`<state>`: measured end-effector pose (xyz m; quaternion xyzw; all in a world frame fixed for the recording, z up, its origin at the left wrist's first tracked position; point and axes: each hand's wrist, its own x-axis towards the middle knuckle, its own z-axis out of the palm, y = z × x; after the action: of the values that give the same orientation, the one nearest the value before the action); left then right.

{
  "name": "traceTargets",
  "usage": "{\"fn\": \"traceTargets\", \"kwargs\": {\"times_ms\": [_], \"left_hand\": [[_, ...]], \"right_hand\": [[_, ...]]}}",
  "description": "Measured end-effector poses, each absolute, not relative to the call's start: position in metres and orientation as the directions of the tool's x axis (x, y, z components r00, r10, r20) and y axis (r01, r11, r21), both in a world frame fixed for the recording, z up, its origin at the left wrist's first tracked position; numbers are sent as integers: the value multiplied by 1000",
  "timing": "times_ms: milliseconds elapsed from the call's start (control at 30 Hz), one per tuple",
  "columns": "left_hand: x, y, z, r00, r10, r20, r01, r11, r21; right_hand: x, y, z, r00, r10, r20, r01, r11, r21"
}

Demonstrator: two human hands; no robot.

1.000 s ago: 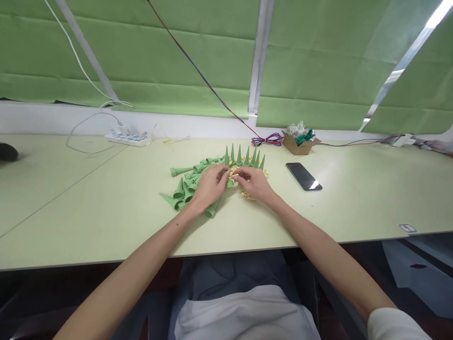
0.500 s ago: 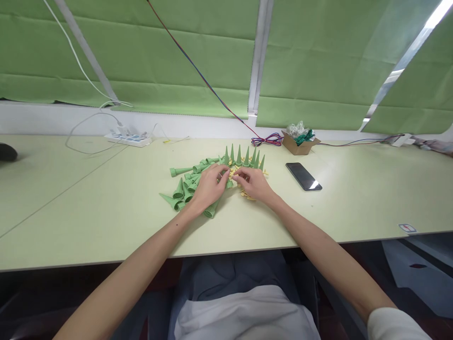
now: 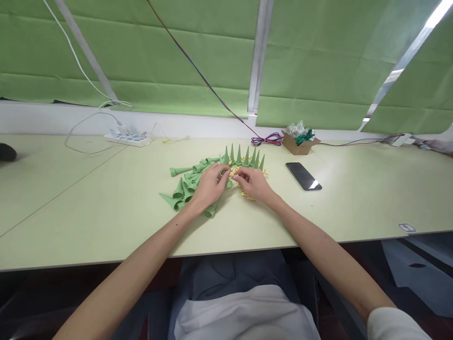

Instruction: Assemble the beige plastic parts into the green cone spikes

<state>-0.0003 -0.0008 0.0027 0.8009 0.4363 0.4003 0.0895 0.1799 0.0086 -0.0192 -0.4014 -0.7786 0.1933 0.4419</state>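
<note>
Several green cones [image 3: 179,189] lie in a heap left of centre on the table, partly under my left hand [image 3: 211,183]. A row of green cones [image 3: 247,157] stands upright behind the hands. Small yellow pieces [image 3: 247,194] are scattered around and beneath my right hand [image 3: 253,182]. Both hands are closed, thumbs and fingertips pinched close together over the yellow pieces. What they hold between the fingertips is too small to make out.
A black phone [image 3: 303,176] lies to the right on the table [image 3: 354,203]. Behind it are a small cardboard box [image 3: 297,145] with plastic and green stuff, and a coiled cable [image 3: 269,139]. A white power strip [image 3: 129,138] sits at the back left.
</note>
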Motion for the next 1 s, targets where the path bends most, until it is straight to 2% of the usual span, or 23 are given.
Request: {"fn": "traceTargets", "kwargs": {"times_ms": [1000], "left_hand": [[-1,1,2,308,759,573,630,-614,475]], "right_hand": [[181,10,-20,-309,796,520,472,603,-643]]}}
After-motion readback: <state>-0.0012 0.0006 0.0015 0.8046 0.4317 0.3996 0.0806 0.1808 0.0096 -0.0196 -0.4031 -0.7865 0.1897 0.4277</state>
